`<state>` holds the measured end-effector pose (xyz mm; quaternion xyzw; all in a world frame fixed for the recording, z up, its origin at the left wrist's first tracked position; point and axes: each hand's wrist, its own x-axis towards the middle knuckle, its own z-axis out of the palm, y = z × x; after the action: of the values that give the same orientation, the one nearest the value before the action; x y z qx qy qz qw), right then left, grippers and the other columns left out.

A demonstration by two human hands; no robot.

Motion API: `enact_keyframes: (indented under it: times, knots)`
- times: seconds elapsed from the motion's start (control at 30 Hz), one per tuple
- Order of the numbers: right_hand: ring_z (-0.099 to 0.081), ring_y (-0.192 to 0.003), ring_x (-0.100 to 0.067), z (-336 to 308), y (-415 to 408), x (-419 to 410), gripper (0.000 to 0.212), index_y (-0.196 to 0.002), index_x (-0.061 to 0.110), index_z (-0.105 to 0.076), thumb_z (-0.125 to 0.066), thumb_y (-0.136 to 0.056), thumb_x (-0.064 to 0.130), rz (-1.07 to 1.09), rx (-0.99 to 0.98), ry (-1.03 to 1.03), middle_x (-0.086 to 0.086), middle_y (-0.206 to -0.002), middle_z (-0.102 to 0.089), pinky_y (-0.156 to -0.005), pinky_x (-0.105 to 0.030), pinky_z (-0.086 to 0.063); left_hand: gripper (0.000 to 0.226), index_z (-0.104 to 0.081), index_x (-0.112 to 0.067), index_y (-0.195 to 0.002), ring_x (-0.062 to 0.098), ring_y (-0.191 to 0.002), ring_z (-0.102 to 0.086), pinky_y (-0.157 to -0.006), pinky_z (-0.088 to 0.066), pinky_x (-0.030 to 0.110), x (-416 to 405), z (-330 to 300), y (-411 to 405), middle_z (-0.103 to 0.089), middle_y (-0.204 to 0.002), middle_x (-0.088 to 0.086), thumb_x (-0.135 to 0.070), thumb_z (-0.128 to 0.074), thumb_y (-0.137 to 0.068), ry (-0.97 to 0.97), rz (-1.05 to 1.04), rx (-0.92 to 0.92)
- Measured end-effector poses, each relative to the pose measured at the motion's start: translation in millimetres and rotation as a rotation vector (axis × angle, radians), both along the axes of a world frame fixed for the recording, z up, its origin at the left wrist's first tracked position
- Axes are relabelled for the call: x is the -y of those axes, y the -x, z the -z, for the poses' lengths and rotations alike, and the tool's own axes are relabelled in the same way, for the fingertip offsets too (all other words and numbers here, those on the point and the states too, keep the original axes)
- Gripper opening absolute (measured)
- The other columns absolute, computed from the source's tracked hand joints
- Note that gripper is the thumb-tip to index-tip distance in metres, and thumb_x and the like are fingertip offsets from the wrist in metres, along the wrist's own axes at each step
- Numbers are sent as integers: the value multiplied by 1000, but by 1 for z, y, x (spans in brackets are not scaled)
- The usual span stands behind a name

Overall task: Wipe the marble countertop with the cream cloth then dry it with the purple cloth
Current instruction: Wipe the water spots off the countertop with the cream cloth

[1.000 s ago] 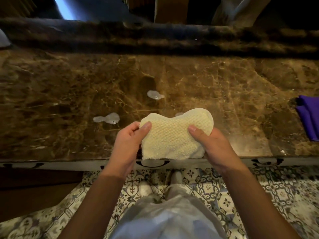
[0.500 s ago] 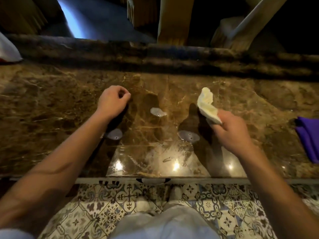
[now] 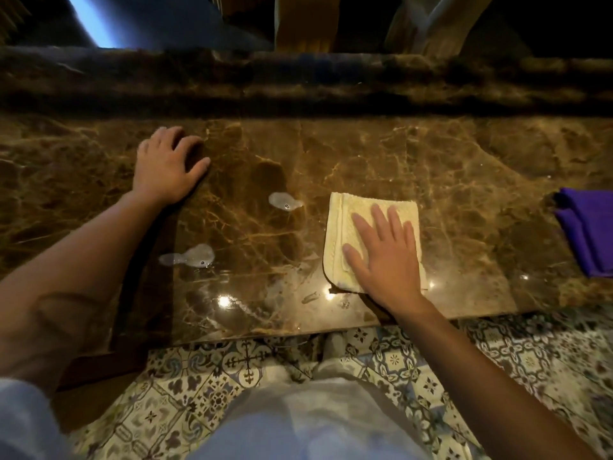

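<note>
The right hand (image 3: 384,257) lay flat, fingers spread, pressing the cream cloth (image 3: 345,234) onto the countertop (image 3: 464,167). Left of the cloth, two puddles (image 3: 285,201) sat unwiped; the left hand (image 3: 166,164) rested empty. Wiping was barely begun. The purple cloth (image 3: 587,227) waited untouched, well right.

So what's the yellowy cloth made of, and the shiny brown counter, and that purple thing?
The cream cloth looks like terry or waffle cotton: nubbly, matte weave. The countertop looks like polished brown marble: pale veins and bright light glints. The purple cloth seems a smoother, perhaps microfibre fabric, folded flat, though it is too dim to be sure.
</note>
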<state>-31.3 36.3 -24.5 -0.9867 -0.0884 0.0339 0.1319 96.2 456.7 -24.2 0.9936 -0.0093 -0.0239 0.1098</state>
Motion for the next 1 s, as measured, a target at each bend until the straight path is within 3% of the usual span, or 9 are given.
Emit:
enact_keyframes:
  times: [0.07, 0.13, 0.27, 0.4, 0.67, 0.9, 1.0]
  knots:
    - [-2, -160, -33, 11, 14, -1, 68, -161, 29, -32, -33, -102, 62, -41, 2, 69, -9, -173, -18, -127, -58, -4, 67, -29, -28, -161, 37, -160, -10, -126, -8, 60, -8, 5, -5, -20, -173, 14, -62, -38, -104, 6, -9, -52]
    - [-4, -160, -34, 17, 25, 0, 70, -161, 28, -31, -33, -100, 64, -57, 27, 100, -10, -173, -19, -126, -61, -7, 72, -22, -28, -163, 33, -162, -5, -127, -4, 57, -13, 10, -10, -15, -175, 11, -66, -34, -103, 6, -23, -64]
    - [-1, -161, -34, 16, 0, -9, 73, -163, 29, -25, -28, -100, 65, -20, 3, 132, -9, -174, -13, -127, -59, -4, 77, -22, -29, -163, 32, -162, -8, -127, -4, 55, -13, 18, -12, -16, -174, 10, -72, -29, -99, 0, -36, -25]
    - [2, -160, -35, 13, -58, -26, 76, -164, 30, -18, -18, -98, 68, -23, -18, 160, -9, -174, -7, -127, -59, -3, 73, -26, -26, -163, 32, -161, -10, -127, -4, 54, -9, 15, -8, -18, -174, 11, -65, -35, -102, -4, -60, -14]
    - [-2, -160, -38, 13, -160, -60, 73, -163, 28, -22, -28, -101, 64, -32, -19, 106, -12, -174, -12, -127, -60, -1, 71, -34, -20, -161, 34, -160, -17, -128, -9, 55, 1, 9, -4, -27, -171, 14, -60, -40, -102, -8, -90, 33]
    - [-4, -160, -36, 11, -117, -58, 69, -163, 27, -24, -31, -104, 61, 16, 0, 94, -12, -174, -13, -127, -58, -2, 69, -30, -22, -163, 32, -162, -8, -129, -2, 53, 0, 2, -3, -18, -174, 11, -56, -44, -105, 37, -60, -21]
    - [-4, -160, -35, 9, -73, -61, 68, -162, 27, -26, -34, -104, 60, 76, -2, 95, -11, -173, -14, -128, -57, -3, 64, -37, -26, -160, 30, -162, -8, -128, -4, 56, -16, -11, -1, -22, -174, 6, -49, -54, -103, 198, -4, -101]
